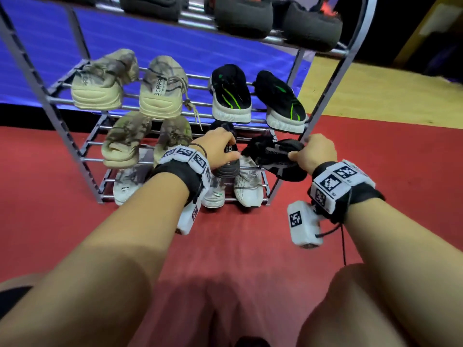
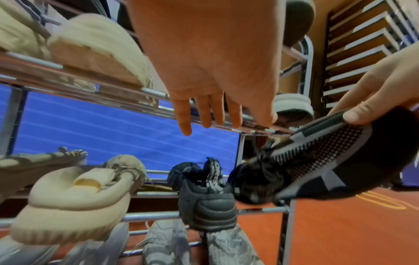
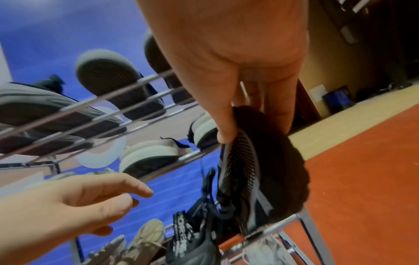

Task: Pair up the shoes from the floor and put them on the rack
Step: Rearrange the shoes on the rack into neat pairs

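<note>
Right hand [image 1: 316,153] pinched black mesh shoe [image 1: 275,159] by heel, toe aimed beside shelved mate [image 2: 205,200]; left hand [image 2: 211,71] released, fingers relaxed above it, likely steadying.

Rack [image 1: 323,78], count by tier, my view.

Top tier: three dark fuzzy slippers [image 1: 244,17] visible, cut by the frame edge; full count unclear.

Second tier: two beige sneakers [image 1: 162,88], two black sneakers with green stripes [image 1: 231,92].

Third tier: two camo-beige sneakers [image 1: 125,137], one black sneaker [image 2: 206,202] resting near the right end.

Bottom tier: at least three pale grey sneakers [image 1: 248,186]; my arm hides part.

One black mesh sneaker [image 1: 275,156] off the rack, in my grip.
</note>
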